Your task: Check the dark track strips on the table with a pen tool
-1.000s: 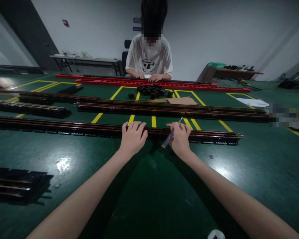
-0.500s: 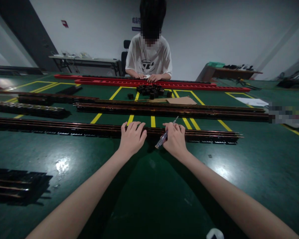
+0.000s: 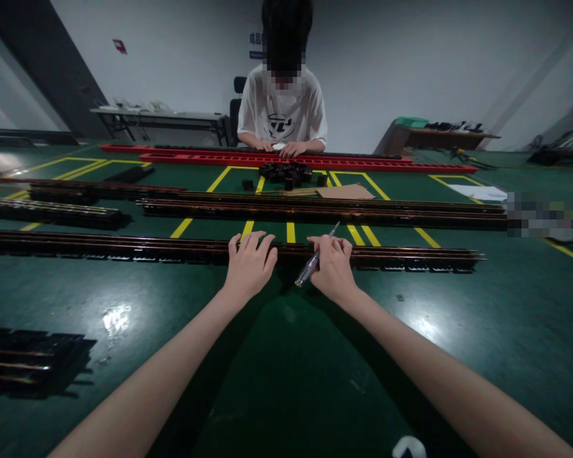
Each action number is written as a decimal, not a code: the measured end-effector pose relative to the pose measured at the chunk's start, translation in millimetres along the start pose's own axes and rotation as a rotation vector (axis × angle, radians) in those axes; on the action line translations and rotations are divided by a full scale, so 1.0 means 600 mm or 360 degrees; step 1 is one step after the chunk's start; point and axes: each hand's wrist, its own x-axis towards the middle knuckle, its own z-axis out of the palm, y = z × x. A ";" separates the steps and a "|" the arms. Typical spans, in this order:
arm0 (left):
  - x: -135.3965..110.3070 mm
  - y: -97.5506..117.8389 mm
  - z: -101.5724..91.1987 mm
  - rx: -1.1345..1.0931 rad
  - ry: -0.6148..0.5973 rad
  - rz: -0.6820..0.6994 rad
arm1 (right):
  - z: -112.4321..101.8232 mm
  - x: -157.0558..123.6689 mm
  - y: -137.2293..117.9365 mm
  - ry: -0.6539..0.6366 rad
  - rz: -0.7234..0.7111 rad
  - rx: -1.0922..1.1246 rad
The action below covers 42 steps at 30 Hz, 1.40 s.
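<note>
A long black rail (image 3: 410,258) with copper-coloured strips lies crosswise in front of me. My left hand (image 3: 251,264) rests over it, palm down, with fingers apart and bent across its top. To the right, my right hand (image 3: 333,266) is closed around a small screwdriver (image 3: 307,270) with a clear handle. Its thin metal shaft points up and away, and the handle end sticks out toward me. The fingers of this hand also lie at the rail, the index stretched leftward. The part of the rail beneath both hands is hidden.
Behind lies another long black rail (image 3: 439,215), with cardboard (image 3: 346,191) and a pile of black pieces (image 3: 286,172) beyond it. A co-worker (image 3: 282,114) sits across the table by red rails (image 3: 439,168). Another black rail section (image 3: 19,362) is at near left.
The rail in front of me has slid to the right, its right end reaching further out. Both hands keep nearly the same pose, and the view has shifted slightly.
</note>
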 end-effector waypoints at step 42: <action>0.000 0.000 -0.001 -0.0003 -0.0011 -0.0011 | 0.000 -0.001 -0.008 0.0055 0.0166 -0.0125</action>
